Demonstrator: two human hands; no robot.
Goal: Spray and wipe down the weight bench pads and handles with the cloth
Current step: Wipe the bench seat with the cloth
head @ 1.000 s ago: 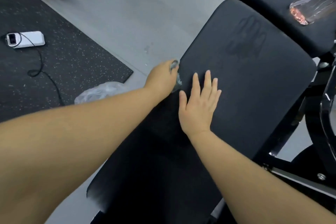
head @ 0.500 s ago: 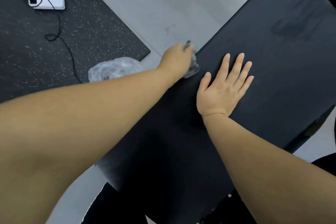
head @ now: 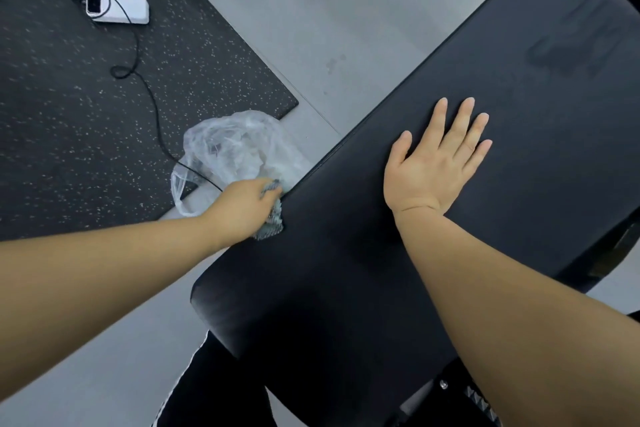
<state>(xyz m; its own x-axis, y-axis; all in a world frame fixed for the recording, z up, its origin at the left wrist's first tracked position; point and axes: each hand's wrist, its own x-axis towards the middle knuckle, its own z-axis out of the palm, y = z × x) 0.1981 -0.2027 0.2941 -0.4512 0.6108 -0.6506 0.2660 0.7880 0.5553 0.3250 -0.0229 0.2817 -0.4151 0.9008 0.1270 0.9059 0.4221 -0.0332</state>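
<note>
Two bare hands. Left hand (head: 242,206) curled round one grey cloth (head: 273,224), pressed at the pad's left edge. Right hand (head: 434,166) flat, fingers straight, on one black bench pad (head: 502,87). Grey floor (head: 311,10); one speckled rubber mat (head: 69,121). One clear plastic bag (head: 235,146) beside the pad; one white device (head: 119,9), its black cable (head: 152,104) trailing.

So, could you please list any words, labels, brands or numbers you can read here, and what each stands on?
None can be read.
The device on the mat: its small dark screen shows nothing legible.
The pad: no label shows, only smudges.
The bag: no print shows.
The cloth in the left hand: a pattern, no words.
</note>
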